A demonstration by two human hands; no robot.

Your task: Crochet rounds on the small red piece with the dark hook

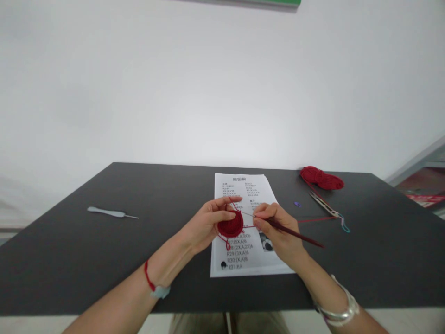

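Between the thumb and fingers of my left hand (212, 215) is a small round red crochet piece (231, 226). A strand of red yarn passes over the raised forefinger, and a loose loop hangs below the piece. My right hand (278, 227) pinches a crochet hook (299, 235) with a dark reddish-brown handle. Its thin metal shaft points left and reaches the upper right edge of the piece; whether the tip is inside a stitch is too small to tell. Both hands are above a printed pattern sheet (257, 269).
A red yarn skein (321, 178) lies at the back right, its strand running toward my hands. Near it are thread snips (323, 204) with a blue cord and a small purple stitch marker (297, 204). A grey-handled crochet hook (107, 212) rests on the dark table (167, 185) at left.
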